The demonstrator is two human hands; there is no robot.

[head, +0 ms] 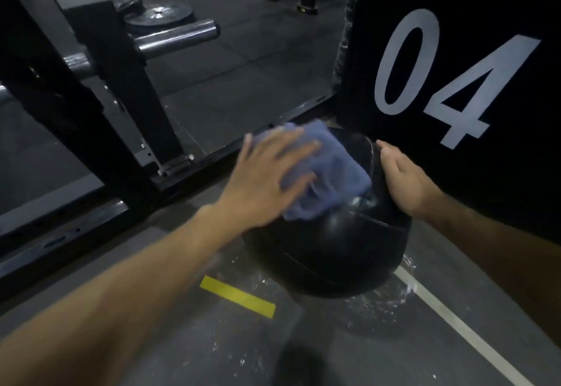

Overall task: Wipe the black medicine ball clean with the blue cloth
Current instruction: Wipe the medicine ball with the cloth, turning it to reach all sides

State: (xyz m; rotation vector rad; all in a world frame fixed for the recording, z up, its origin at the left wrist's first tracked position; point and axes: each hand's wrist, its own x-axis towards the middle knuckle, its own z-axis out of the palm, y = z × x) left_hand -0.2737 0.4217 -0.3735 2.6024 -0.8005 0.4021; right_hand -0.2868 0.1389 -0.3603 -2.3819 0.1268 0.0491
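Observation:
The black medicine ball (331, 252) sits on the grey gym floor in the middle of the head view. A folded blue cloth (328, 170) lies on the ball's top left. My left hand (270, 179) presses flat on the cloth with its fingers spread and straight; it is a little blurred. My right hand (403, 179) rests against the ball's upper right side, fingers straight and together, steadying it. The ball's far side is hidden behind the cloth and my hands.
A tall black box marked "04" (455, 75) stands just right of and behind the ball. A black steel rack (121, 88) with a bar and a weight plate (159, 15) fills the left. Yellow tape (238, 296) and a white line (464, 328) mark the wet-speckled floor.

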